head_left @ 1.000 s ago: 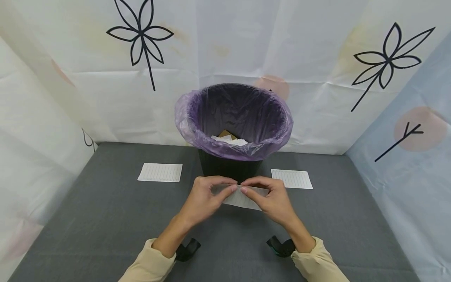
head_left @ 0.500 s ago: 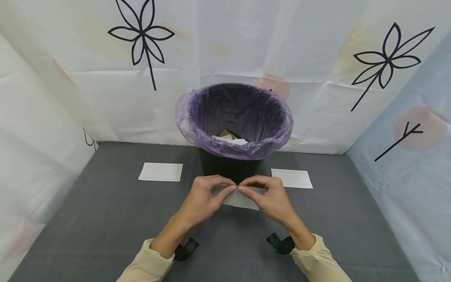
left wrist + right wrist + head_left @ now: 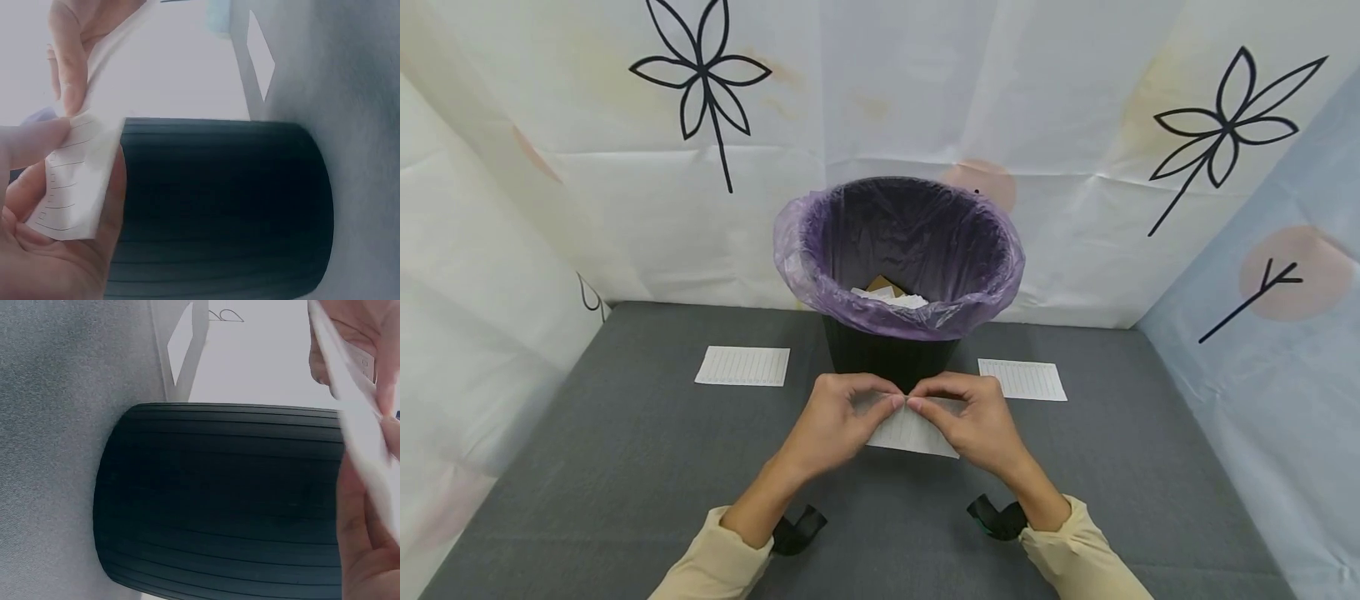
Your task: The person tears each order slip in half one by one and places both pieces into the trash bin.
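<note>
A lined white slip of paper [image 3: 912, 432] is held between both hands in front of the bin. My left hand [image 3: 842, 421] pinches its top edge between thumb and fingers, and my right hand [image 3: 977, 423] pinches the same edge close beside it, fingertips nearly meeting. Printed lines and small boxes show on the paper [image 3: 75, 181] in the left wrist view. Seen from the right wrist, the paper [image 3: 359, 434] is nearly edge-on. Behind the hands stands a black bin [image 3: 887, 350] with a purple bag [image 3: 797, 250] folded over its rim.
Paper scraps [image 3: 910, 301] and a brown piece [image 3: 886, 285] lie inside the bin. One lined paper slip [image 3: 742, 367] rests on the grey table [image 3: 625, 467] left of the bin, another slip [image 3: 1022, 381] to its right. A printed white cloth [image 3: 880, 100] hangs behind.
The hands have drawn very slightly closer along the paper's edge. The paper's lower part has swung, so more of its lined face shows now.
</note>
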`<state>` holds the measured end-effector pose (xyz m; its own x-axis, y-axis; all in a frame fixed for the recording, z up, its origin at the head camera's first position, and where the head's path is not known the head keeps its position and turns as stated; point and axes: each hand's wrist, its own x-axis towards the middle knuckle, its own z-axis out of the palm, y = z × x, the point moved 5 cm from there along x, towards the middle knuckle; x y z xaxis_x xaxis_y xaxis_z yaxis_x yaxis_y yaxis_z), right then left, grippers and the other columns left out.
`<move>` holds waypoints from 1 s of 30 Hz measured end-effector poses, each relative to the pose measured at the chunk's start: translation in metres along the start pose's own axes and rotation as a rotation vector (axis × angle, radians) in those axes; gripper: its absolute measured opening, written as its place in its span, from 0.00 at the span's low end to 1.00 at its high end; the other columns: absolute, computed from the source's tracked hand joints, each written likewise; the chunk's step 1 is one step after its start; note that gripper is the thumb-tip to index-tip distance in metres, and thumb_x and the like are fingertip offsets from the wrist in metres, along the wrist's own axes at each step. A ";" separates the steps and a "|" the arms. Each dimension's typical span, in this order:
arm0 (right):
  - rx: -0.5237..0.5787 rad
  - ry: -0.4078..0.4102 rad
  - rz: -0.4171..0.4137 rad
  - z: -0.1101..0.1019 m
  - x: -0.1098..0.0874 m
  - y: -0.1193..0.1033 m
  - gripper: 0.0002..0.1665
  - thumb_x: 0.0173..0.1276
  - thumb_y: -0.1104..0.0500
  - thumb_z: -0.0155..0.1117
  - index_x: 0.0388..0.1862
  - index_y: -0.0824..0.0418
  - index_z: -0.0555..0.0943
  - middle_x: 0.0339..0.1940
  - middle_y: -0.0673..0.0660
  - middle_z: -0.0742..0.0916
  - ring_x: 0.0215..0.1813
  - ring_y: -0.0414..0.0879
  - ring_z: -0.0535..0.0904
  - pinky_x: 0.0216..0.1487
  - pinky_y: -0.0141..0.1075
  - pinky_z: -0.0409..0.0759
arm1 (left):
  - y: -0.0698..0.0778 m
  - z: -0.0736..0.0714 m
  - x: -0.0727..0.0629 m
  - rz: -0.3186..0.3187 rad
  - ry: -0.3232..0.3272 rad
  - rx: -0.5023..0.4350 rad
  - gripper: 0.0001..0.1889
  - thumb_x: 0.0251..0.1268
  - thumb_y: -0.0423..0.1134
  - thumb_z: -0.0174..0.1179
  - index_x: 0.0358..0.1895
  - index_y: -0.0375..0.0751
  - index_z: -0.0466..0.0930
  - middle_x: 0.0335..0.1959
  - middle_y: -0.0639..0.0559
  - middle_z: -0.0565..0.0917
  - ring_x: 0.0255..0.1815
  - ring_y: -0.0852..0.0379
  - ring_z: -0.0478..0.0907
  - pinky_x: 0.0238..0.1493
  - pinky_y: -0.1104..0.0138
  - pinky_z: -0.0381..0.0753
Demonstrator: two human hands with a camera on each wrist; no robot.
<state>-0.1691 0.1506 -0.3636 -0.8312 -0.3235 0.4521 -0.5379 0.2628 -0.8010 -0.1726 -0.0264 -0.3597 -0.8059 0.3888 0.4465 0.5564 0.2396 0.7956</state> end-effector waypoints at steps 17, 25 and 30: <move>-0.047 0.080 -0.200 0.000 -0.001 -0.007 0.09 0.60 0.74 0.73 0.34 0.61 0.90 0.31 0.53 0.90 0.33 0.45 0.85 0.38 0.31 0.80 | -0.006 -0.001 0.007 -0.242 -0.048 -0.103 0.04 0.65 0.36 0.69 0.36 0.41 0.92 0.34 0.55 0.89 0.38 0.57 0.82 0.38 0.64 0.80; -0.043 0.080 -0.197 0.000 -0.002 -0.008 0.10 0.60 0.75 0.73 0.35 0.62 0.89 0.31 0.53 0.89 0.32 0.44 0.84 0.36 0.31 0.80 | 0.002 -0.002 0.007 -0.198 -0.049 -0.044 0.03 0.65 0.35 0.69 0.36 0.43 0.92 0.30 0.58 0.88 0.21 0.65 0.71 0.22 0.69 0.71; -0.014 0.072 -0.174 -0.003 -0.002 -0.007 0.11 0.60 0.75 0.72 0.35 0.61 0.89 0.31 0.53 0.89 0.32 0.44 0.84 0.35 0.32 0.80 | 0.008 -0.003 0.008 -0.139 -0.043 0.009 0.02 0.65 0.34 0.70 0.36 0.43 0.92 0.31 0.59 0.88 0.16 0.67 0.63 0.18 0.70 0.67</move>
<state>-0.1638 0.1519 -0.3577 -0.7328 -0.2999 0.6108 -0.6762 0.2208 -0.7028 -0.1748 -0.0244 -0.3486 -0.8659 0.3892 0.3142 0.4420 0.3013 0.8449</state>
